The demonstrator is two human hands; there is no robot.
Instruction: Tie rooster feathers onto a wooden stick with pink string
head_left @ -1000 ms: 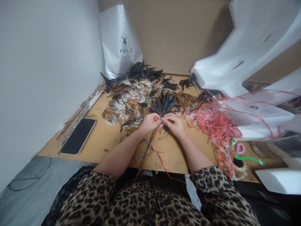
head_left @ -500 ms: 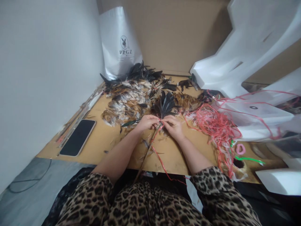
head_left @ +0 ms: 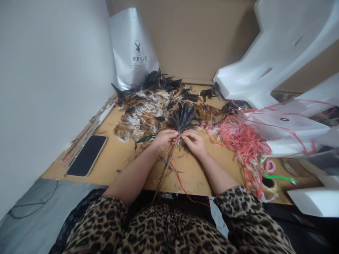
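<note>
A fan of dark feathers [head_left: 183, 115] is bunched at the top of a thin stick [head_left: 163, 173] that runs down over the table's near edge. My left hand [head_left: 164, 138] and my right hand [head_left: 195, 141] meet at the base of the fan, fingers closed. Both pinch a red string [head_left: 179, 176] wound around the bundle; its loose end trails down toward my lap. A heap of loose brown, white and black feathers [head_left: 144, 109] lies just beyond my hands.
A black phone [head_left: 87, 154] lies face up at the left of the wooden table [head_left: 116, 158]. A tangle of red string [head_left: 239, 137] sits to the right. White foam pieces [head_left: 275, 53] stand at the right. A white bag [head_left: 134, 49] leans at the back.
Both hands have stayed at the base of the feather fan, shifting only slightly as they work the red string. The view has drifted a little.
</note>
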